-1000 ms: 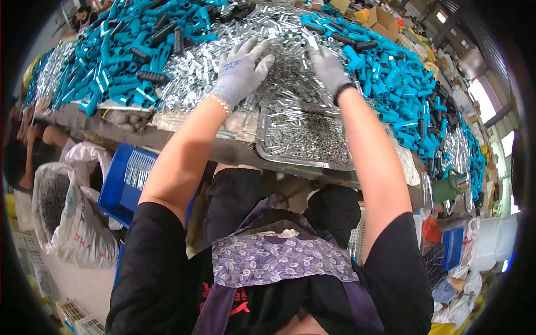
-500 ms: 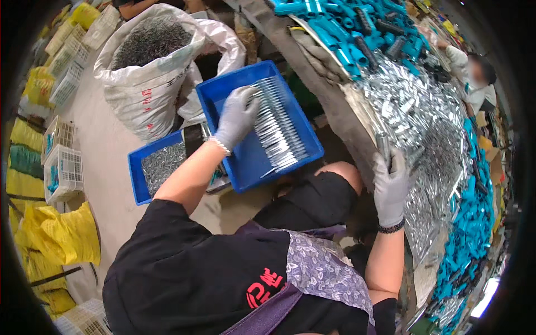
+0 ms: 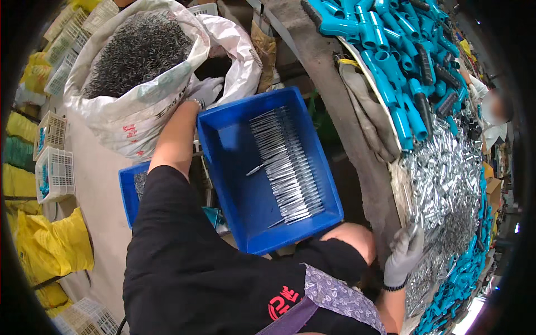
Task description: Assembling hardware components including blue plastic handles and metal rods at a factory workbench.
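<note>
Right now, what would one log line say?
left hand: by white sacks; right hand: by silver parts, grip unclear; big blue tray: holds metal rods

Tray (image 3: pixel 233 195), blue; rods (image 3: pixel 286 173), silver; gloves (image 3: pixel 403 260), pale grey; pipes (image 3: pixel 397 120), teal; sack (image 3: pixel 100 124), white, red print; apron (image 3: pixel 339 295), purple, leaf-patterned.

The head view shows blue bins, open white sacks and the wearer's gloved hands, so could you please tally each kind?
Blue bins: 2
Open white sacks: 2
Gloved hands, left hand and right hand: 2
Total: 6
</note>
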Demonstrator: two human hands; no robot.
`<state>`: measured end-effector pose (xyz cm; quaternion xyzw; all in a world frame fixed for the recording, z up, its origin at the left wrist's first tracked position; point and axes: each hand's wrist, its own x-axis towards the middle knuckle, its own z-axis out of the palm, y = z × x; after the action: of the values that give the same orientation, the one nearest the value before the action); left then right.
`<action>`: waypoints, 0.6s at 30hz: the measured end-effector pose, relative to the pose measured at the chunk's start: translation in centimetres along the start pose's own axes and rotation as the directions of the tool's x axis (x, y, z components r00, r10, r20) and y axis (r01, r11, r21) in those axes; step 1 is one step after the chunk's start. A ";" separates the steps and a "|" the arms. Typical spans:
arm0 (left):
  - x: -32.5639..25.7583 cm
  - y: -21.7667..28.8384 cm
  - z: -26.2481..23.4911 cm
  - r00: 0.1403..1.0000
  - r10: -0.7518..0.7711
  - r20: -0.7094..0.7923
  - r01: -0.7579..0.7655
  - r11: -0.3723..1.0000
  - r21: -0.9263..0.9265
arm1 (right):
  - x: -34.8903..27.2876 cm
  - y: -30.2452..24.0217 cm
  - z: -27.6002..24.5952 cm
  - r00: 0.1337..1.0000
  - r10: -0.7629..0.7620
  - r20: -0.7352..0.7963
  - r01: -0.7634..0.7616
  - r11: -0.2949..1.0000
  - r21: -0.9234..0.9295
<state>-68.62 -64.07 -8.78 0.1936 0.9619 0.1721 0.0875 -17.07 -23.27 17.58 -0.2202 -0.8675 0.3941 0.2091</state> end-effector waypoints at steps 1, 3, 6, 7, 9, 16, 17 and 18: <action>1.7 -0.1 2.0 0.990 0.081 0.118 -0.110 0.958 0.265 | -0.3 -0.6 0.2 0.998 0.028 -0.061 -0.032 0.997 -0.072; 0.6 -5.8 3.1 0.933 0.011 0.360 -0.257 0.722 0.643 | -0.3 -1.0 0.6 0.996 0.052 -0.069 -0.053 0.998 -0.014; -4.2 -7.5 6.5 0.905 -0.290 0.311 0.191 0.931 0.311 | -0.3 -1.7 0.6 0.991 0.097 -0.096 -0.101 0.994 -0.041; -7.7 -5.2 4.2 0.907 -0.257 0.332 0.211 0.963 0.169 | -0.4 -2.6 0.8 0.984 0.126 -0.126 -0.133 0.990 -0.048; -11.1 -9.4 6.4 0.782 -0.353 0.514 0.213 0.926 0.313 | -0.1 -2.1 0.9 0.993 0.082 -0.091 -0.086 0.995 -0.041; -4.8 -1.3 0.9 0.994 0.114 -0.002 -0.102 0.888 -0.449 | -0.3 -1.7 1.0 0.985 0.113 -0.133 -0.125 0.988 -0.086; -3.3 0.9 0.2 0.990 0.042 0.134 0.105 0.415 -0.904 | -0.3 -1.6 0.8 0.985 0.119 -0.129 -0.132 0.986 -0.099; -2.3 1.9 -0.4 0.957 0.070 0.283 0.292 -0.241 -0.926 | -0.3 -1.6 0.7 0.984 0.121 -0.132 -0.135 0.986 -0.098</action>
<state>-65.94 -63.52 -7.51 -0.0196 0.4550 0.8263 0.3313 -17.56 -24.80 18.40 -0.3107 -0.8564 0.3453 0.2255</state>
